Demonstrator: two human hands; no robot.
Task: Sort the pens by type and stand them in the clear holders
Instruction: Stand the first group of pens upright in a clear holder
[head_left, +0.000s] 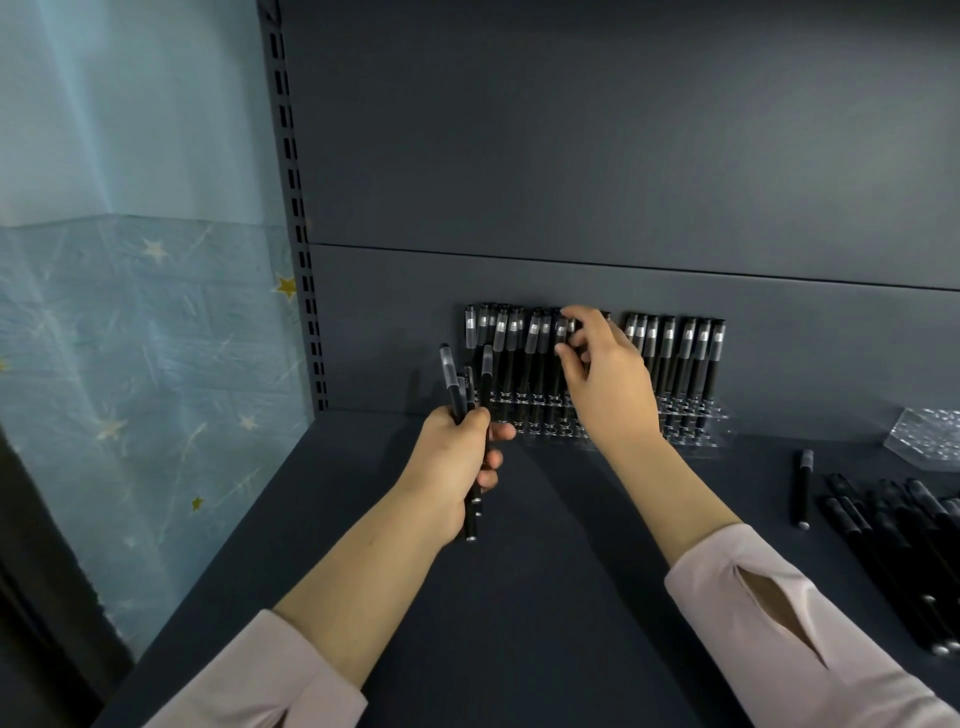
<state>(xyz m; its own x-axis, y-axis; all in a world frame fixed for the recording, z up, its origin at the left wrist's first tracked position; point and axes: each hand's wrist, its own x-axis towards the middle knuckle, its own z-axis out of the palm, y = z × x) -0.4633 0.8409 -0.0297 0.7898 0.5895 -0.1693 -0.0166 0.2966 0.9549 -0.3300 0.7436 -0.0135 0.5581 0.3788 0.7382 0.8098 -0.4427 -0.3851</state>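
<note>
Pens (470, 392) sit gripped in left hand (457, 457); right hand (605, 382) pinches pen (560, 332) standing in holder (719, 435).

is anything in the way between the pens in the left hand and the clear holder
Nothing visible lies between the held pens in the left hand and the left end of the clear holder behind them. The right hand covers its middle, pinching one of the standing pens.
</note>
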